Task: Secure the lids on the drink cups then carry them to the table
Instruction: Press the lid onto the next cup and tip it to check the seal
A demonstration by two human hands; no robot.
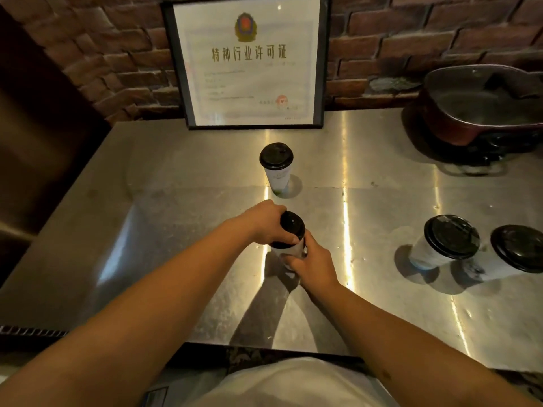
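I am counting four drink cups on the steel tabletop (182, 183), each one white-walled and wearing a black lid. One of them, the near cup (289, 248), is standing right in front of me, and both my hands are working on it. My left hand (264, 223) is curling over the top from the left, its grip wrapping the rim of the black lid (291, 226), thumb lying along the lid's near edge. My right hand (313, 264) is closing round the white wall lower down from the right side, its grip clasping the cup and steadying it on the tabletop.

The far cup (276, 167) is standing upright just beyond the one I am holding, apart from it, in front of one framed certificate (249, 61) that is leaning against the brick wall (411, 33). Two more are waiting well off to my right: the right cup (443, 242) and, just beside it at the edge of view, the edge cup (511, 254), the two nearly touching. One dark pot (482, 110) is sitting in the far right corner of the tabletop.
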